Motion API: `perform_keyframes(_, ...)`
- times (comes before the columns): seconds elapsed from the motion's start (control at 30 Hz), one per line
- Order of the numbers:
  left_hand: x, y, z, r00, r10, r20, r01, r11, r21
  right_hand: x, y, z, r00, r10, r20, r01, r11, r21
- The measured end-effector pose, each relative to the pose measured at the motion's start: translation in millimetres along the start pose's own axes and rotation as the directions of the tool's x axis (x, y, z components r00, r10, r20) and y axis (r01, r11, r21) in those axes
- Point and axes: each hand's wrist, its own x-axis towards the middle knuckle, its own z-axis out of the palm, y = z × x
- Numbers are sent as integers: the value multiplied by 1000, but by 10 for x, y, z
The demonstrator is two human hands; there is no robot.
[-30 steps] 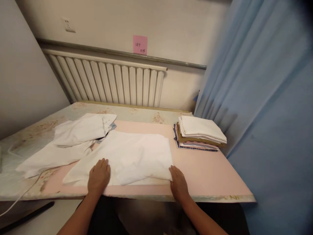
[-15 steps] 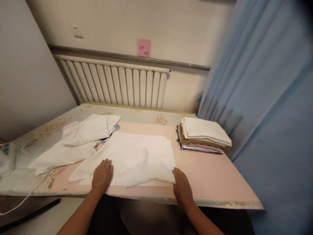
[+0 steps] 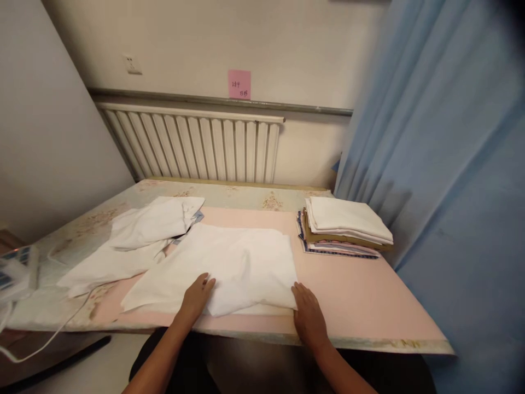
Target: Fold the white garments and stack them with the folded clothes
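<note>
You're sliding your left hand [image 3: 197, 295] toward your right hand [image 3: 309, 316], so both are touching the cloth [image 3: 250, 268] by its folded part on the mat [image 3: 361, 295], but I can't tell if they're pinching.

A square pink paper note [image 3: 239, 85] hung on the cream-painted wall [image 3: 299, 49], its lower edge at the long grey metal pipe [image 3: 303, 108]. Dark handwriting [image 3: 243, 93] stood in two short rows: the upper, left of centre, looked from where I stood like "284"; the lower, set toward the right corner, resembled "5355", though its strokes were too small for a certain reading.
</note>
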Motion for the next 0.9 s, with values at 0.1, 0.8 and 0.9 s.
perform_keyframes(0.1, 0, 81, 1, 1000, 1, 3, -1, 1000, -8, 7, -4, -7, 1000, 5, -1, -5, 1000, -15)
perform_keyframes(0.8, -170, 290, -105, 989, 133, -71, -102, 935, 339, 20, -7, -14, 1000, 2, -3, -2, 1000, -13)
perform_keyframes(0.9, -197, 485, -18, 938, 340, -64, -289, 871, 396, 25, -13, -22, 1000, 1, -6, -1, 1000, -23)
